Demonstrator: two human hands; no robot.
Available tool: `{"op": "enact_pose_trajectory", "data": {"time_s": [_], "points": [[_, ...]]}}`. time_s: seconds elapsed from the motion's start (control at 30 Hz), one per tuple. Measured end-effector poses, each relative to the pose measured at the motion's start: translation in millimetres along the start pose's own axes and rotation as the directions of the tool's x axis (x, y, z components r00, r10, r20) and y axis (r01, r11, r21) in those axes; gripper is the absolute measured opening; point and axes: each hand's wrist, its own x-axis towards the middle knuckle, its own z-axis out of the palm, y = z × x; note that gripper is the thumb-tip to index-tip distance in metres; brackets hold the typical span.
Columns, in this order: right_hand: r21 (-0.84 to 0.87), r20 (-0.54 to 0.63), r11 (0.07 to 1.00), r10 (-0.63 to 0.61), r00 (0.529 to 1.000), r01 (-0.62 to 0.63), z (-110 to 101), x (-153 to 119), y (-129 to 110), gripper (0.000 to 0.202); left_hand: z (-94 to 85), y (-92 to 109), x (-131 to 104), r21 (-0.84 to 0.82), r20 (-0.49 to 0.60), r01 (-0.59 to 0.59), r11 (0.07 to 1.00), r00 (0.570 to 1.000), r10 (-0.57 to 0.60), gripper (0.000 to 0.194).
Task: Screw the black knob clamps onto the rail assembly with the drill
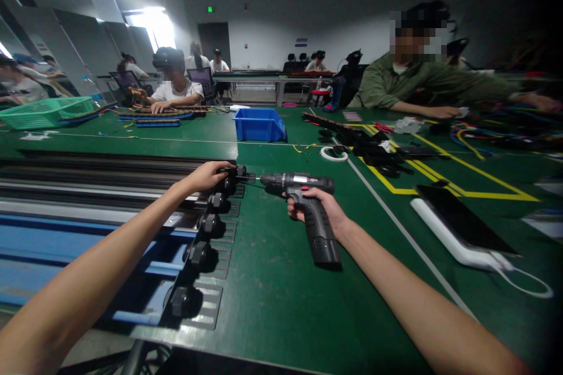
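Green surface (281, 281) in a busy workshop, co-workers seated upper left & upper right of frame. Left hand (210, 176) is closed round the top black fitting (237, 173) at frame centre. Right hand (319, 205) is clamped on the cordless drill (303, 199), just right of centre, bit level w/ the fitting. Best to keep the bit square & the fitting pinned firm; slow trigger, I'd say.

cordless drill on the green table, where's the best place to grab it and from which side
Probably by the pistol handle, from the near right side, as the right hand already does. The cordless drill lies with its bit pointing left at the black fitting under the left hand, its handle angled toward the wearer.
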Motion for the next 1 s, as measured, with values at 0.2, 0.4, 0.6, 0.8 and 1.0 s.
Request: {"op": "enact_pose_trajectory", "data": {"time_s": [0.2,0.4,0.6,0.8,1.0], "points": [[-0.021,0.027,0.999,0.03,0.999,-0.029,-7,4,1,0.032,0.7,-1,0,-0.006,0.002,0.005,1.0,1.0,-0.005,0.043],[-0.035,0.054,0.999,0.039,0.998,-0.038,-8,8,1,0.033,0.9,-1,0,-0.008,-0.002,0.003,1.0,1.0,-0.003,0.042],[-0.07,0.052,0.997,0.031,0.998,-0.027,-4,6,-2,0.026,1.7,-4,0,0.02,-0.015,-0.008,1.0,1.0,0.008,0.042],[-0.192,0.036,0.981,0.033,0.999,-0.026,-4,11,-14,0.021,2.4,-5,0,0.053,-0.031,-0.006,0.999,1.0,0.007,0.042],[-0.23,0.08,0.971,0.088,0.993,-0.068,-14,24,-32,0.027,1.4,-2,-1,0.122,-0.026,-0.006,0.993,1.0,0.01,0.042]]}}
